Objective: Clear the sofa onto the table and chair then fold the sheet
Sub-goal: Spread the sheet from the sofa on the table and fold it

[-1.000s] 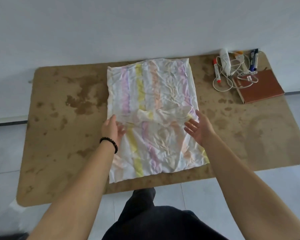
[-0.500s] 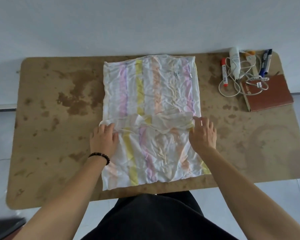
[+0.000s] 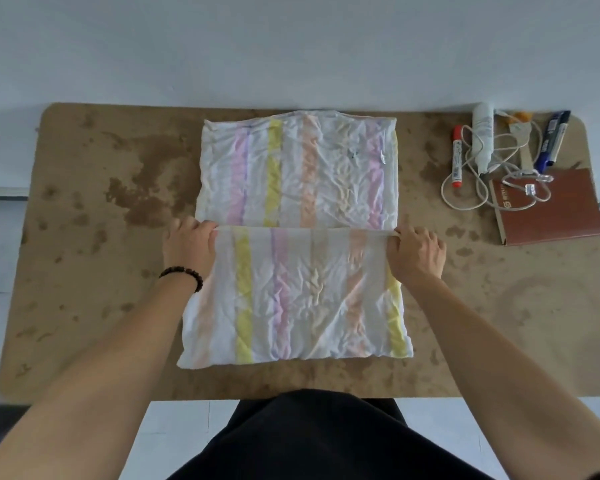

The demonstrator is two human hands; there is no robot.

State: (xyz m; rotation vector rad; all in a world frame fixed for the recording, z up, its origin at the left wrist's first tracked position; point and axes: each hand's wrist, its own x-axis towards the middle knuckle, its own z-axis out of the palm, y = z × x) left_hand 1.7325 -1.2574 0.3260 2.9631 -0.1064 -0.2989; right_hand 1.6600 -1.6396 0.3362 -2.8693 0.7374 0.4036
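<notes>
A white sheet (image 3: 298, 174) with pink, yellow and orange stripes lies crumpled flat in the middle of the stained brown table (image 3: 84, 271). Its near half is doubled over, with a straight taut edge running across the middle. My left hand (image 3: 187, 249) pinches the left end of that edge, a dark bead bracelet on its wrist. My right hand (image 3: 414, 256) pinches the right end. Both hands rest low over the table, about level with each other.
At the table's back right lie a brown notebook (image 3: 551, 209), a coiled white cable (image 3: 478, 188), a red marker (image 3: 458, 155), a white tube (image 3: 482, 136) and a blue pen (image 3: 551, 140). A pale wall stands behind the table; tiled floor shows at both sides.
My hands closed on the loose fold in the sheet's middle and drew it apart, so the bunched edge now runs straight and taut. The view has moved closer over the table.
</notes>
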